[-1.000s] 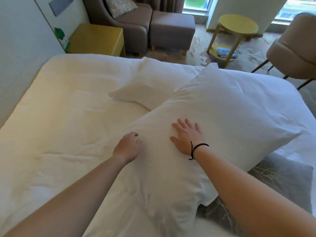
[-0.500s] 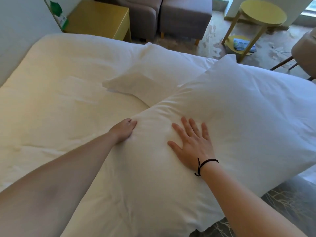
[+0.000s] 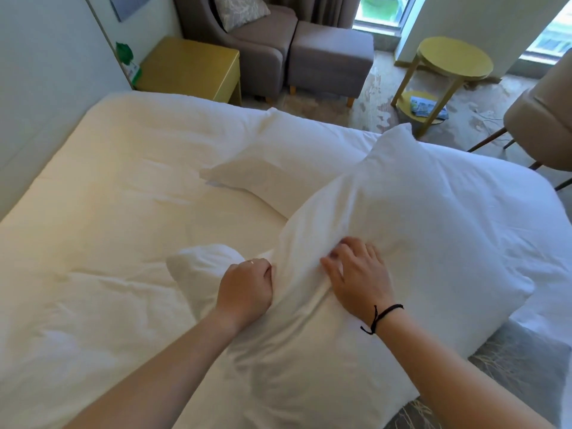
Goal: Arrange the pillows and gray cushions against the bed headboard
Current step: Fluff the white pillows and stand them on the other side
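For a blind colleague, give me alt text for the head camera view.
Both hands work a large white pillow on a white bed: the left hand grips bunched fabric, the right hand digs its fingers in. A second pillow lies behind.

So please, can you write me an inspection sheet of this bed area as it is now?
Surface: bed covered in a white, slightly wrinkled sheet.
Job's things: near pillow lies across the bed; far pillow behind it, partly under it; gray cushion peeks out beneath the near pillow.
Clutter: nothing seen on the bed.
Hands: left hand grips bunched pillow fabric; right hand presses on the pillow, fingers curling into the fabric.
Cables: a thin cord on the floor.
Surroundings: yellow nightstand, gray armchair with footstool, round yellow side table, beige chair.
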Demonstrator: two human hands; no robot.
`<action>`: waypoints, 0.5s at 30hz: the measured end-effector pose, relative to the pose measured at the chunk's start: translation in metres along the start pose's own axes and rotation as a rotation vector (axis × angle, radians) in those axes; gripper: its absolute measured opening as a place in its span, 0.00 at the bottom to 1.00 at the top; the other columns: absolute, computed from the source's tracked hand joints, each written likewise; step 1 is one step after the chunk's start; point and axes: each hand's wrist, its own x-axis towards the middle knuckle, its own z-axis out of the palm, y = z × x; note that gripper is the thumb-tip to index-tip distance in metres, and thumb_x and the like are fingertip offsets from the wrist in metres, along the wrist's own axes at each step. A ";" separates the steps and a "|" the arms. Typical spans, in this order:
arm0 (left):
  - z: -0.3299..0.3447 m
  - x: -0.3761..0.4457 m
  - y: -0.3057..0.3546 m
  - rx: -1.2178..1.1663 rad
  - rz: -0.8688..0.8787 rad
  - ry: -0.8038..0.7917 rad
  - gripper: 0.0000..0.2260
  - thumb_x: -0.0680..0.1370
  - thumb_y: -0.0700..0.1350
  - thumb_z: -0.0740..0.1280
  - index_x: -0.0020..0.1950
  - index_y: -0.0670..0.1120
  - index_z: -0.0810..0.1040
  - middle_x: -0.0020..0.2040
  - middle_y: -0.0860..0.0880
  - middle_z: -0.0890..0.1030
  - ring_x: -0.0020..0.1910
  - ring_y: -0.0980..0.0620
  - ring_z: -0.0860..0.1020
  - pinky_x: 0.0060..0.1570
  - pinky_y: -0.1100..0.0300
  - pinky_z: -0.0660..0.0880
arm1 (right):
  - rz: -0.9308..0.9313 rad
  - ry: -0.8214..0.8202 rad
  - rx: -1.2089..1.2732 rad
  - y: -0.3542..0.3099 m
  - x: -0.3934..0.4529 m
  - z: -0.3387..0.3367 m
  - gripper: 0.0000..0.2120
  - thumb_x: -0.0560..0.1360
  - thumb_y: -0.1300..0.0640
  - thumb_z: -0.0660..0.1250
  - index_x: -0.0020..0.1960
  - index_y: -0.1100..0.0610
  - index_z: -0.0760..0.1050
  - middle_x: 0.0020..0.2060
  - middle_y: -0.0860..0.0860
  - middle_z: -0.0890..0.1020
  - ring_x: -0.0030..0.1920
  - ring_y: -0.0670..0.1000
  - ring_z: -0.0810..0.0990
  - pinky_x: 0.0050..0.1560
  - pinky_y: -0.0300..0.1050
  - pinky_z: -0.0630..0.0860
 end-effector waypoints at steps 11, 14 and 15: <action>-0.054 -0.087 0.034 -0.074 0.132 -0.387 0.13 0.79 0.61 0.59 0.51 0.57 0.81 0.55 0.64 0.78 0.62 0.64 0.69 0.73 0.39 0.46 | -0.108 -0.693 -0.366 -0.024 0.036 -0.069 0.34 0.69 0.24 0.44 0.47 0.49 0.76 0.50 0.50 0.82 0.49 0.55 0.78 0.51 0.51 0.73; -0.057 -0.078 0.008 0.078 -0.106 -0.391 0.26 0.74 0.72 0.54 0.68 0.62 0.70 0.71 0.60 0.69 0.72 0.54 0.65 0.69 0.39 0.59 | -0.103 -0.706 -0.345 0.000 0.012 -0.064 0.36 0.67 0.22 0.44 0.46 0.49 0.75 0.50 0.48 0.82 0.46 0.52 0.76 0.45 0.49 0.72; -0.056 -0.079 0.002 0.126 -0.153 -0.430 0.33 0.71 0.76 0.51 0.73 0.63 0.64 0.74 0.57 0.67 0.72 0.52 0.66 0.68 0.40 0.61 | -0.110 -0.691 -0.338 0.006 0.005 -0.062 0.37 0.66 0.21 0.44 0.50 0.48 0.76 0.52 0.48 0.82 0.48 0.53 0.77 0.45 0.50 0.71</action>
